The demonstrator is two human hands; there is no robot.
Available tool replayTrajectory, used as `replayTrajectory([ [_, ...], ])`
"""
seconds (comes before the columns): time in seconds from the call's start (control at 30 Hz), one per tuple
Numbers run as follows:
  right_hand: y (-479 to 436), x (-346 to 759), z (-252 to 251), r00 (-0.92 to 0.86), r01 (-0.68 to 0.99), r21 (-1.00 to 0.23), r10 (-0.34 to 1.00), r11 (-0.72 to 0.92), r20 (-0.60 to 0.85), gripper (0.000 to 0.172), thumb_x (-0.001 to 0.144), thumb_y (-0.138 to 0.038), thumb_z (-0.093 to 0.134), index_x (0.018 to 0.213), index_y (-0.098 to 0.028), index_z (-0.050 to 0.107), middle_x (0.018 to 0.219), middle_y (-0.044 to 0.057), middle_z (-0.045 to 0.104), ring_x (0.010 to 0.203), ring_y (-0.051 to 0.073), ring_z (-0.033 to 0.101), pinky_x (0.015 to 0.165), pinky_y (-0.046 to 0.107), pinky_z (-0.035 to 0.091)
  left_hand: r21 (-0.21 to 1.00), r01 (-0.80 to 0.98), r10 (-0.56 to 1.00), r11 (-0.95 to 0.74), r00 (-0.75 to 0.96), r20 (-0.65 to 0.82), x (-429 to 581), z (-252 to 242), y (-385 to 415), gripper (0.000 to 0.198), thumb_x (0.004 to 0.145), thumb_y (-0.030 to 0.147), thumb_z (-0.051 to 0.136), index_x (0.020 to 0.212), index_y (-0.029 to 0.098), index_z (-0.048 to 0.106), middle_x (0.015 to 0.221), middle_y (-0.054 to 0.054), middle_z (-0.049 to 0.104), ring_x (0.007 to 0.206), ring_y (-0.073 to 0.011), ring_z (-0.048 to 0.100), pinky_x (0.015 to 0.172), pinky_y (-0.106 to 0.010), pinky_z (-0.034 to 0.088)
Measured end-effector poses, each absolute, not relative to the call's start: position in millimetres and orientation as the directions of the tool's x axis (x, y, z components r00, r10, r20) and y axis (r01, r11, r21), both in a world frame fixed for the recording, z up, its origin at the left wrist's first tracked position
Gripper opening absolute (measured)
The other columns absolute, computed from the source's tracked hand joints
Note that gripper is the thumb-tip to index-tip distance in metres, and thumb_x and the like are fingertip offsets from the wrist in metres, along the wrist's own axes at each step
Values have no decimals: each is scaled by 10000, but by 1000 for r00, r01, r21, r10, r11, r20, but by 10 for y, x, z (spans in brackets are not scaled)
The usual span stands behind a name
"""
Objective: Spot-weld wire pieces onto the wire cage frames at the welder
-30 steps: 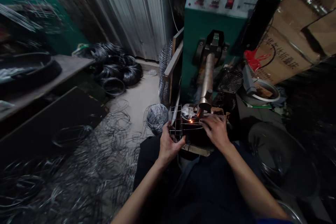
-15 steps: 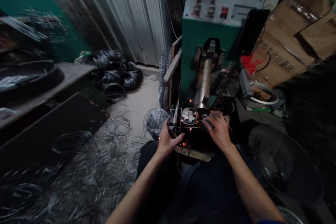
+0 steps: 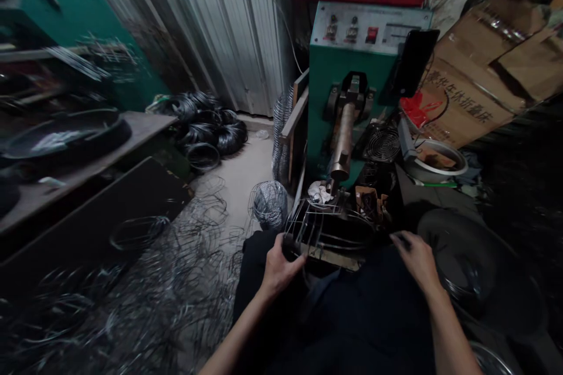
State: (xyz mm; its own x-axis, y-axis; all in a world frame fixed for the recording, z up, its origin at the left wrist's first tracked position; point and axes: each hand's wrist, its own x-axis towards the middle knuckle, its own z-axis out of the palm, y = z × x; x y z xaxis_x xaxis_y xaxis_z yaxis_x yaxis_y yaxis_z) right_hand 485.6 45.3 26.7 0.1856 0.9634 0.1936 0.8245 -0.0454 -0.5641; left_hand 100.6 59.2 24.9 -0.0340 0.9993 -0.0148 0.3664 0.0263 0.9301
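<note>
A wire frame [image 3: 314, 225] with curved rods and crossbars lies below the welding machine's upper arm [image 3: 342, 149]. My left hand [image 3: 284, 266] grips its near left edge, thumb and fingers around the wires. Off to the right, my right hand [image 3: 416, 255] is apart from the frame. Its fingers are a little blurred and look slightly spread, with nothing visible in them. The green welding machine [image 3: 323, 123] stands in front of me, with a crumpled white cloth [image 3: 320, 192] under its arm.
A round wire basket [image 3: 269, 202] stands left of the machine. Loose wire pieces [image 3: 176, 269] cover the floor, and black wire coils [image 3: 206, 123] lie behind them. To the right are a large dark basin [image 3: 479, 281], a metal bowl [image 3: 440, 173] and a cardboard box [image 3: 479, 88].
My right hand has let go of the wire frame and moved right and down. The frame has come nearer to me, away from the machine's tip. The sparks are gone.
</note>
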Motion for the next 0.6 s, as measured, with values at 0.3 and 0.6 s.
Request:
replayTrajectory([
  [0.3,283,4227,76,-196,60,-938,917,-341,-346,714,801,-684,630,1324,-199,590,1240,161,669,875,244,700,736,365,544,907,-99,870,408,343,-354,749,498,538,521,774,614,575,884,116,683,719,-94,652,559,-150,555,487,-240,384],
  [0.6,-75,3434,-136,-181,-444,-703,824,-555,-536,608,802,-570,703,1317,-261,606,1144,91,698,669,153,646,532,249,487,722,-540,901,433,263,-344,973,282,330,781,596,731,760,1131,199,559,1051,-129,656,898,-255,674,683,-329,515],
])
